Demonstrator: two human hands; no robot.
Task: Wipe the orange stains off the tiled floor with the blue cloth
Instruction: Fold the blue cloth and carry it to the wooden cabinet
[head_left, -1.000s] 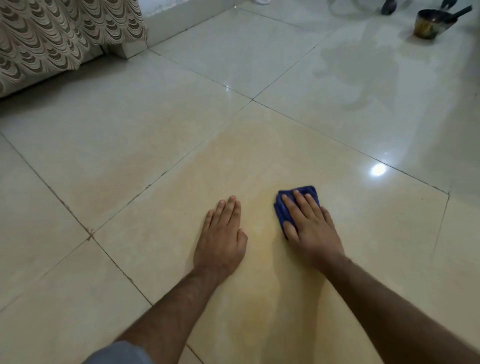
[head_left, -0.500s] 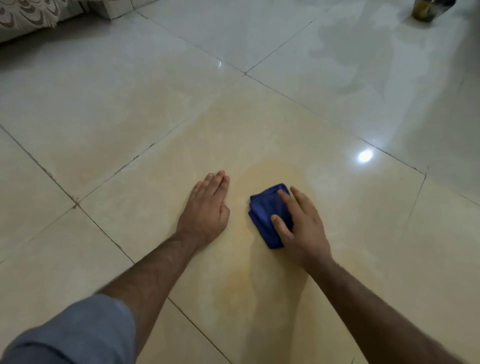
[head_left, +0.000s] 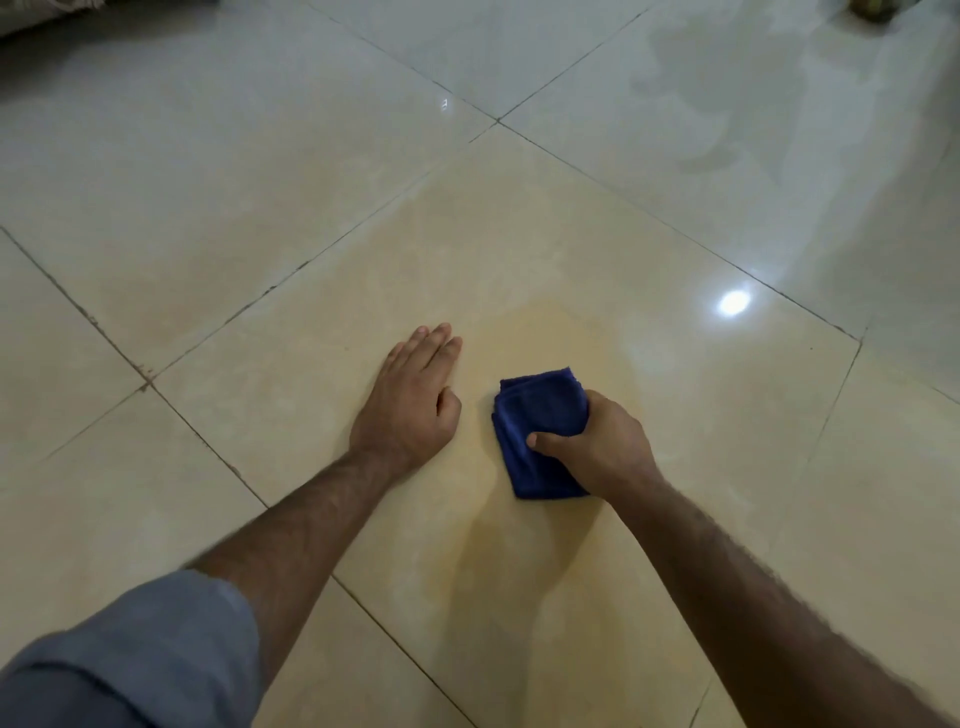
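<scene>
A folded, dark blue terry cloth (head_left: 540, 415) is seen lying on the glossy cream tiled floor (head_left: 260, 208), on the large tile in the middle of the view, and it is gripped by the right hand (head_left: 597, 447): the thumb is pressed across its near half and the fingers are curled over its right edge, so that edge and the fingertips themselves are hidden. The left hand (head_left: 410, 400) is laid flat on the same tile just beside the cloth, not touching it, with the fingers straight and held together and nothing held. A faint, pale orange stain (head_left: 561, 322) is spread over the tile just beyond the cloth, and a similar yellowish tint (head_left: 467, 561) is seen nearer the viewer between the 2 forearms; their edges are soft and hard to trace. Dark grout lines (head_left: 208, 447) cross the floor diagonally. A bright round light reflection (head_left: 733, 302) is shown to the right, and a duller, patchy film (head_left: 727, 104) is spread over the far right tiles. A grey-blue rolled sleeve (head_left: 135, 660) is cut off at the lower left corner. A dark object (head_left: 878, 8) at the top right edge is cropped and cannot be identified.
</scene>
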